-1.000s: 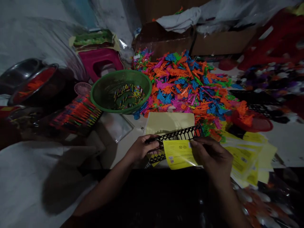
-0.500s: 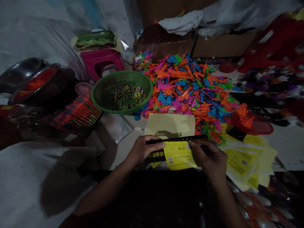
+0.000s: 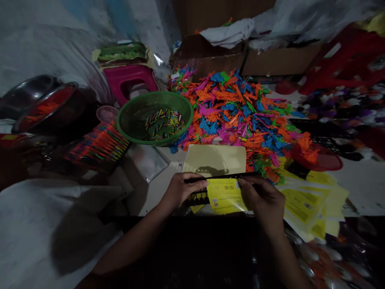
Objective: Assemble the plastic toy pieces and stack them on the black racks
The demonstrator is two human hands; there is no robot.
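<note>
Both hands are closed on the work at the near edge of the worktable (image 3: 357, 184). The left hand (image 3: 179, 188) grips the left end of a black plastic openwork rack (image 3: 200, 200), its thumb reaching the left edge of a yellow printed card (image 3: 227, 196). The right hand (image 3: 266, 198) pinches the card's upper right; its hidden fingers probably brace the rack behind.

Held at both ends, the card presumably stays flat and lined up with the rack's far rail. Loose yellow printed sheets (image 3: 305, 200) lie beside the right hand, likely for easy reach. A cream sheet (image 3: 215, 156) lies just beyond the rack.

Versus one second ago: the rack, then tilted with its openings showing, now presents its far rail nearly edge-on and more level. The left thumb, then short of the card, now meets it. The green basket (image 3: 150, 142) stands unchanged.
</note>
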